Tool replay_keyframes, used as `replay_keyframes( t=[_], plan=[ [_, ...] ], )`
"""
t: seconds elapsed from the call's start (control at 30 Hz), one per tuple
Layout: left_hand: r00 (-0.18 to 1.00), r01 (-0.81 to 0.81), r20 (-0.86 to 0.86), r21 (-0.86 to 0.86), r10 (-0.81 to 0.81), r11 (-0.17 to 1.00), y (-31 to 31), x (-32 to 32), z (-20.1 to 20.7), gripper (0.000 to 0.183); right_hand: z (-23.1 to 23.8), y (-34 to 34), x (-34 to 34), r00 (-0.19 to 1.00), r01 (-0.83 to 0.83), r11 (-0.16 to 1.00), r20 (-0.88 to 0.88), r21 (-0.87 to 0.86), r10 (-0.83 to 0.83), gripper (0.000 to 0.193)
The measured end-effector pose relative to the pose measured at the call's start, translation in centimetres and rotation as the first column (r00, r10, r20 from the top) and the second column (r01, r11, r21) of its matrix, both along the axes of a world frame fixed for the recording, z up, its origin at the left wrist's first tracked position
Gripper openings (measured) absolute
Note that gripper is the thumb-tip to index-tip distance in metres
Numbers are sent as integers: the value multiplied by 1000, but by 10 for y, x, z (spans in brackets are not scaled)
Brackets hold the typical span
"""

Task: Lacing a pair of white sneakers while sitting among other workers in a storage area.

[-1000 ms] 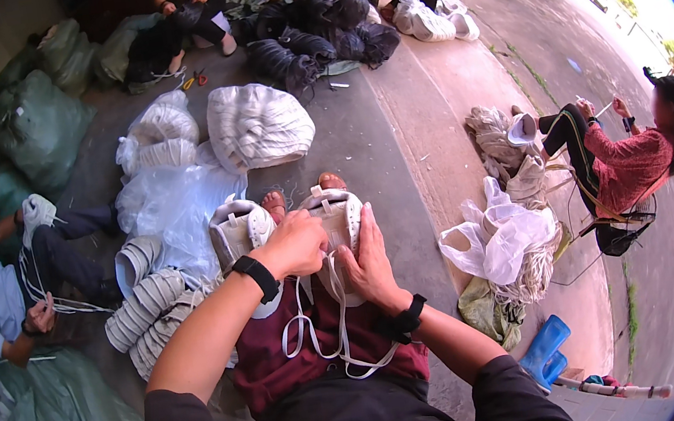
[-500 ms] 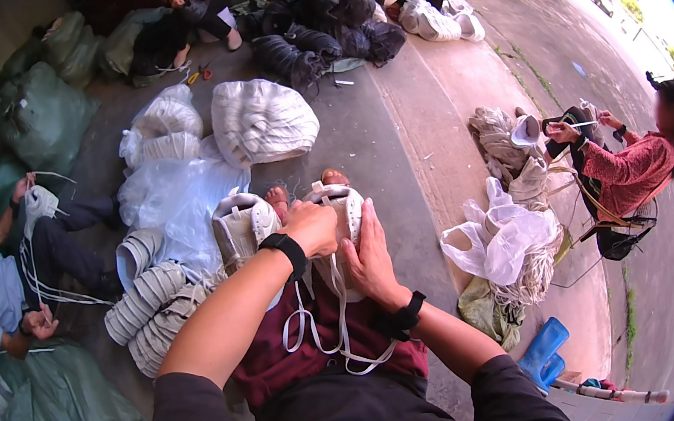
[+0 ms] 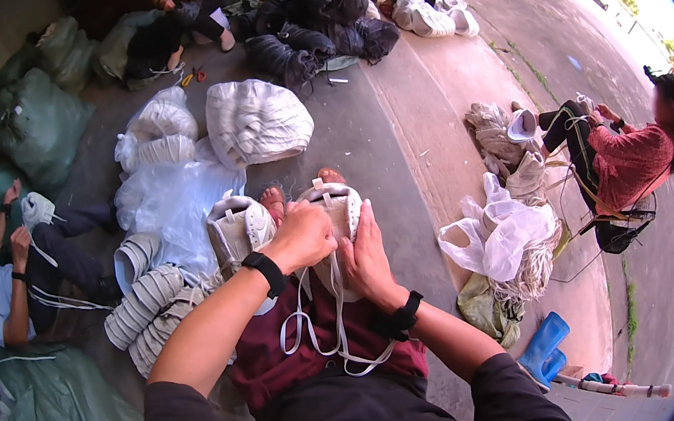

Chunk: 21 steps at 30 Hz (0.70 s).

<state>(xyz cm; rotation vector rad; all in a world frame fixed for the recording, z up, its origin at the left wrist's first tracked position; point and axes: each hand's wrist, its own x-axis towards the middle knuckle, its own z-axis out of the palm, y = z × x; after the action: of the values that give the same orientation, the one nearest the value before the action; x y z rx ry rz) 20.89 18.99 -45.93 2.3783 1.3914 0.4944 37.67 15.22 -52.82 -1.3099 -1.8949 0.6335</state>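
A pale beige lace-up shoe (image 3: pixel 339 201) rests in front of my lap, its toe end toward me, with a second matching shoe (image 3: pixel 235 229) to its left. My left hand (image 3: pixel 306 234) is closed in a pinch over the near shoe's eyelet area, on a white shoelace mostly hidden by the fingers. My right hand (image 3: pixel 368 256) lies flat along that shoe's right side, fingers stretched out. Loose lengths of white lace (image 3: pixel 342 330) hang in loops over my dark red trousers (image 3: pixel 267 354). Both wrists wear black bands.
Stacked pale shoe uppers (image 3: pixel 148 306) lie at left beside clear plastic (image 3: pixel 167 195) and a large white bundle (image 3: pixel 260 122). Green sacks (image 3: pixel 42 131) line the far left. White bags (image 3: pixel 495 231) and blue boots (image 3: pixel 544 349) are right. Co-workers sit around, handling white laces and shoes.
My left hand has shifted slightly left while my right stays flat on the shoe. The left co-worker's lower hand has risen toward the shoe; the right co-worker's hands have drawn closer together.
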Motion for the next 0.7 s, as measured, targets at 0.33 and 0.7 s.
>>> replay_keyframes(
  t=[0.33,0.7],
  plan=[
    [801,-122,517,-352,302,928,1,2,-2,21,4,-3,-3,997,37,991,61,132,-46,80],
    [780,-458,524,104,343,883,-32,6,-12,17,18,12,-1,994,-60,973,-80,223,79,32]
  ],
)
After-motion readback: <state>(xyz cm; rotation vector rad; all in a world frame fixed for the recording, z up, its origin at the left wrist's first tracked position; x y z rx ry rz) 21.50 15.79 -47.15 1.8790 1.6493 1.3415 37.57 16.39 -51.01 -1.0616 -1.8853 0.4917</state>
